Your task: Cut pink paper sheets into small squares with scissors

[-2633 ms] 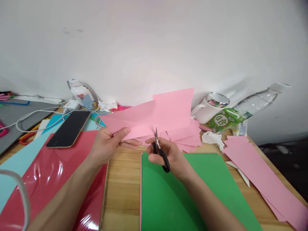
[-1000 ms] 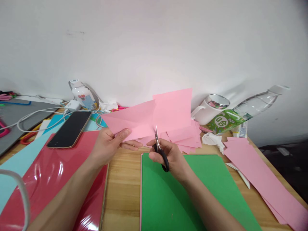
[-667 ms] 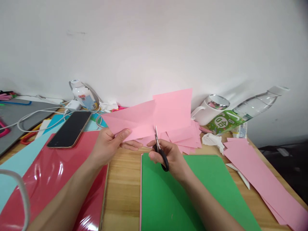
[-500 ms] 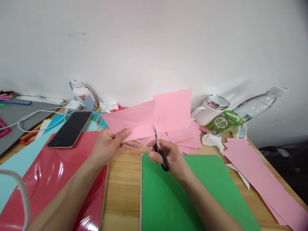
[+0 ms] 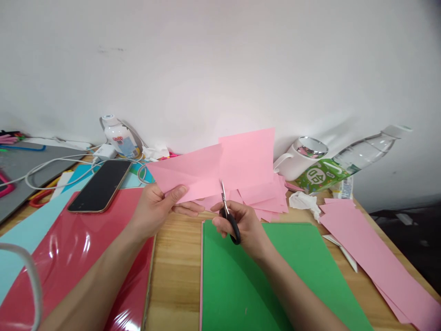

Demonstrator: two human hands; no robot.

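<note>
My left hand [image 5: 164, 205] pinches the lower left part of a pink sheet of paper [image 5: 193, 170], thumb on top and fingers beneath. The sheet is held up above the table, and a cut runs up it, with its right part [image 5: 247, 156] standing at a different angle. In my right hand [image 5: 241, 223] is a pair of scissors [image 5: 230, 223] with black handles, fingers closed around them. The blades point up and away, at the lower end of the cut. Below and behind the sheet lie loose pink paper pieces [image 5: 265, 197].
Under my right arm is green paper [image 5: 275, 271]. A phone [image 5: 99, 186] lies on a red plastic-wrapped pack [image 5: 82, 248] at left. A white mug [image 5: 292, 161], a tilted bottle [image 5: 365, 149] and crumpled tissue [image 5: 305, 202] stand or lie at right, near long pink strips [image 5: 372, 253].
The scissors and my right hand have shifted very slightly to the left. My left hand and the pink sheet stay almost where they were.
</note>
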